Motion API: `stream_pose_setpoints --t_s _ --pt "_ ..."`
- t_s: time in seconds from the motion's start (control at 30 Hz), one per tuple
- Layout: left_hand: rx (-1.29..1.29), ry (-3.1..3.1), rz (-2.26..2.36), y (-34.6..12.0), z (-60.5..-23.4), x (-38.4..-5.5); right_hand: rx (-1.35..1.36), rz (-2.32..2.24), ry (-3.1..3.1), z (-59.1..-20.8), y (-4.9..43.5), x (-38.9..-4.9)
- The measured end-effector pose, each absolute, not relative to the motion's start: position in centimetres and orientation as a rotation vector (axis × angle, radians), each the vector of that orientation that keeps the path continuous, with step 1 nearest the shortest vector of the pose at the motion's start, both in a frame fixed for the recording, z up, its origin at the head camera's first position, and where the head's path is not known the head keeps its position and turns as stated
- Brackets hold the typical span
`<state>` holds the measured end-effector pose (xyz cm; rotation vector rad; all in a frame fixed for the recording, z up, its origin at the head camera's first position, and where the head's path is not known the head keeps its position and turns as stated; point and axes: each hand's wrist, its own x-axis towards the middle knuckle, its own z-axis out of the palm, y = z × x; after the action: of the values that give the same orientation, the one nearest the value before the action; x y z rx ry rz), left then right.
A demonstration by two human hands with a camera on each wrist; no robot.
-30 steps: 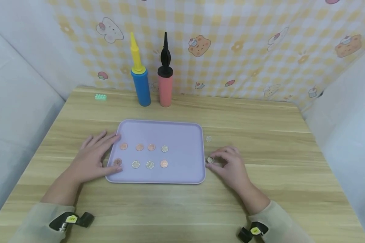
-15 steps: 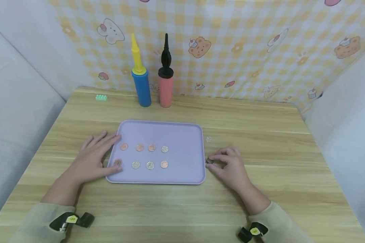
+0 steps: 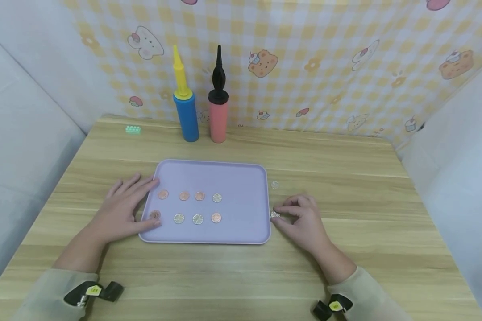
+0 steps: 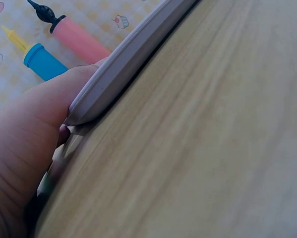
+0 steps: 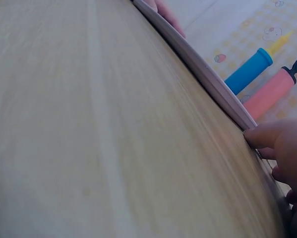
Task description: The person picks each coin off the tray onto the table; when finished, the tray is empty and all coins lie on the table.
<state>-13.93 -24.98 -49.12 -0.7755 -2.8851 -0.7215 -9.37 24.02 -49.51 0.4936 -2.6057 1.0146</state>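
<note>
A lilac tray (image 3: 241,178) lies on the wooden table with copper and silver coins in two rows. The left hand (image 3: 118,209) rests on its left side, with the index fingertip at the rim and the thumb reaching over onto the tray beside a copper coin (image 3: 155,215). Fingers there are spread and fairly straight. Just outside the tray's right edge, the right hand (image 3: 301,220) pinches a silver coin (image 3: 275,214) between thumb and index finger. Another silver coin (image 3: 275,184) lies on the table a little farther back. In the right wrist view the fingertips hide the pinched coin.
Two hand pumps stand behind the tray: one blue and yellow (image 3: 189,118), one pink and black (image 3: 218,120). A small mint-green toy brick (image 3: 133,129) lies at the back left. Patterned cloth (image 3: 305,80) hangs behind the table (image 3: 233,285).
The coin pinched in the right hand has turned and tilted between the fingers, shifting slightly left toward the tray. The left hand and the tray stay put.
</note>
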Motion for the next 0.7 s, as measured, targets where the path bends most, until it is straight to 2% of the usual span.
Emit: stream_pose_setpoints --t_s 0.27,0.7 --pt "-0.779 -2.877 -0.723 -25.0 -49.1 -14.0 0.504 0.983 -2.573 -49.9 23.9 -9.8" --pt "-0.762 -2.884 -0.753 -25.0 -49.2 -13.9 0.7 0.73 -2.293 -49.4 23.1 -10.9"
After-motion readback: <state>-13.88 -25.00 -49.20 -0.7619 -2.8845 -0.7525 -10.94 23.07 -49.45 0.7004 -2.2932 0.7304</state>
